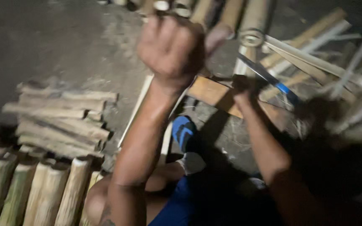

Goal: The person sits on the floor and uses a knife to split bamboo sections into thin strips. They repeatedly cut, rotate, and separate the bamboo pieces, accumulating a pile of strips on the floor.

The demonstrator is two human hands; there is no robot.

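My left hand (170, 46) is raised in a blurred fist near the top centre, closed on a short brownish bamboo stick (218, 34) that juts out to its right. Lower and to the right, my right hand (243, 88) lies in shadow at the edge of a flat wooden block (209, 93). Its fingers are curled, but what they grip is too dark to tell. A thin metal blade with a blue band (278, 85) slants just above and right of that hand. An upright bamboo tube (251, 39) stands behind it.
Split bamboo pieces are stacked at the left (59, 121), with round bamboo tubes (42, 192) lined up below them. Long pale bamboo slats (315, 62) lie scattered at the right. More tubes lean at the top (231, 12). A blue sandal (184, 133) rests on the dirt floor by my leg.
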